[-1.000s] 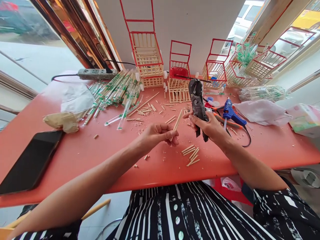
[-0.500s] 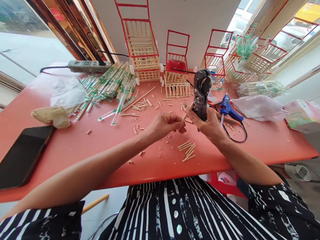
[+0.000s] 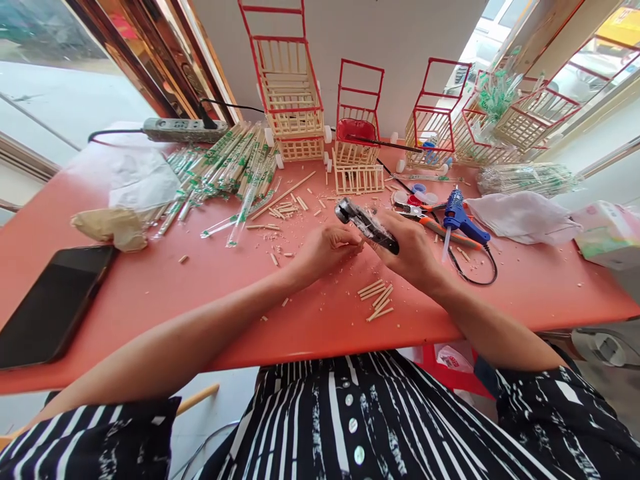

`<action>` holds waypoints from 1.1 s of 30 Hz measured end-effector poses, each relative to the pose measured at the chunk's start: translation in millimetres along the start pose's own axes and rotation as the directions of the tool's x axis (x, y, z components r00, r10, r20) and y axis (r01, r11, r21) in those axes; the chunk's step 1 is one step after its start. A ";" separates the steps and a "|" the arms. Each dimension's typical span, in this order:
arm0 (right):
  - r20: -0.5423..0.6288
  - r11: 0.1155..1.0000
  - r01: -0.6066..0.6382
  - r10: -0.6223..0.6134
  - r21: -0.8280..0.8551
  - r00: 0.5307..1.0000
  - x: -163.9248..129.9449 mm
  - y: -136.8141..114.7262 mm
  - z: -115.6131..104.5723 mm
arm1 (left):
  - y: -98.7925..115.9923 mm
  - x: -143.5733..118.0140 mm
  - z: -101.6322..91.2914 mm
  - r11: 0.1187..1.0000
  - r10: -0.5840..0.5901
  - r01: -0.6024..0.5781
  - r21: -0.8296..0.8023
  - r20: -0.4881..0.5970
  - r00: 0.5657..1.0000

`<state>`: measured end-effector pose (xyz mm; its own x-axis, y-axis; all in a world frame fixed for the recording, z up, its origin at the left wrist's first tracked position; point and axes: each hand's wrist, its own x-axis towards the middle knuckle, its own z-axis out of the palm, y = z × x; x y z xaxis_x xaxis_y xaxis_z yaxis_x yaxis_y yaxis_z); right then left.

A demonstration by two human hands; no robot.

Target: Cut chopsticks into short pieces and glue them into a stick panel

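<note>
My right hand [image 3: 413, 247] is closed around a black hand cutter [image 3: 367, 225] dusted with pale shavings. The cutter is tilted, its head pointing left over my left hand. My left hand [image 3: 327, 250] is closed in a pinch beside the tool; the wooden stick in its fingers is mostly hidden. Just below the hands, on the red table [image 3: 240, 333], lies a small group of short cut stick pieces [image 3: 377, 299]. More cut pieces [image 3: 285, 210] and crumbs are scattered beyond my left hand.
Several small stick-built carts [image 3: 295, 100] with red trim stand at the back. Wrapped chopsticks [image 3: 225, 160] lie left, near a power strip [image 3: 180, 130]. A blue glue gun [image 3: 457, 217] and orange-handled pliers [image 3: 425, 217] rest at right. A phone [image 3: 50, 307] is far left.
My right hand has brought the cutter from upright down to a leftward tilt, closer to my left hand. The stick between my hands, visible before, is now mostly hidden.
</note>
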<state>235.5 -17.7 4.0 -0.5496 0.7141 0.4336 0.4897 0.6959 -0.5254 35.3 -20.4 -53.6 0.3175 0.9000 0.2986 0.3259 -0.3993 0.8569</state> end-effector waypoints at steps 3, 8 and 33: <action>0.009 1.000 0.007 -0.006 -0.021 1.000 0.1 0.0 -0.5 | -2.4 -0.9 1.5 1.000 -0.023 0.024 0.015 -0.045 0.999; -0.008 0.999 -0.041 0.041 -0.006 0.999 1.1 4.7 0.2 | 2.3 2.1 1.5 0.999 -0.026 0.026 0.020 0.009 1.000; 0.072 0.441 -0.438 0.635 0.783 0.769 11.7 11.3 -2.9 | 36.6 -5.0 -18.4 0.968 -0.165 0.187 -0.165 0.139 0.977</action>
<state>236.6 -1.3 5.3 -0.1610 0.9855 -0.0530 -0.0735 -0.0655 -0.9951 29.2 -36.3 -16.0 0.3799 0.9204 0.0921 0.2276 -0.1895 0.9551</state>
